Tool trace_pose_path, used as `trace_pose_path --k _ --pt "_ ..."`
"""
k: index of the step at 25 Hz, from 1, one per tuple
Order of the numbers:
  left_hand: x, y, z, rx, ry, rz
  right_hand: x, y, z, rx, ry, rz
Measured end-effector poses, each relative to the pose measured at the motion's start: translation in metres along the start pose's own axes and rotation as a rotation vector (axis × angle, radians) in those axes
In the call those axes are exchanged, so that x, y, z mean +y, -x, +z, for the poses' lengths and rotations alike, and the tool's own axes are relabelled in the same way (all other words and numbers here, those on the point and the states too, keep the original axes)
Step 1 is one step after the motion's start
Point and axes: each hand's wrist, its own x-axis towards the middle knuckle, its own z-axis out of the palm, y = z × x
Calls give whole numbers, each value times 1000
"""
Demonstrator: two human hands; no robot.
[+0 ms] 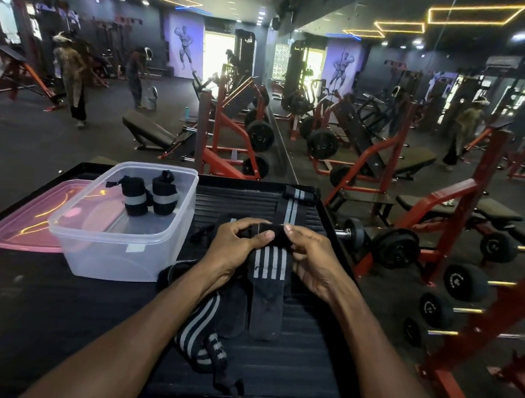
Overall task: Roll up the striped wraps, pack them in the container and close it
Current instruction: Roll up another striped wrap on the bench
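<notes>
Nearest us, at 6 o'clock on the black table (298, 366), lies a loose striped wrap (198, 335), bunched and partly under our left forearm. Just beyond it a second wrap (269, 274) hangs down flat from our hands, its four pale stripes facing up. Our left hand (234, 248) curls its fingers over the rolled top end of that wrap, thumb pressed on the roll; our right hand (310, 259) pinches the roll's other end between thumb and fingertips. Both hands are clenched on this same wrap, at the middle of the table.

At 10 o'clock from the hands stands the clear container (132, 248), open, with two rolled wraps (135, 196) standing upright inside, side by side near its far wall. Touching the container's left side lies the pink lid (24, 226), flat on the table. At 12 o'clock, a further wrap (290, 209) stretches lengthwise towards the table's far edge, its end folded there.
</notes>
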Motion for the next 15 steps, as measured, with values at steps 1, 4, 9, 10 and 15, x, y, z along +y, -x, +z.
trace_pose_path --k 1,4,9,10,15 --pt "-1 -1 0 -1 -14 11 0 0 0 -2 11 7" --pt "-5 -5 2 -3 3 -1 0 -1 -3 21 13 -41" --pt "-6 -7 2 30 -17 -103 -2 3 -1 3 68 -123" --pt "-6 -7 1 43 -38 -86 -3 3 -1 9 62 -106" --pt "-9 -7 0 109 -151 -35 -3 6 1 14 66 -62"
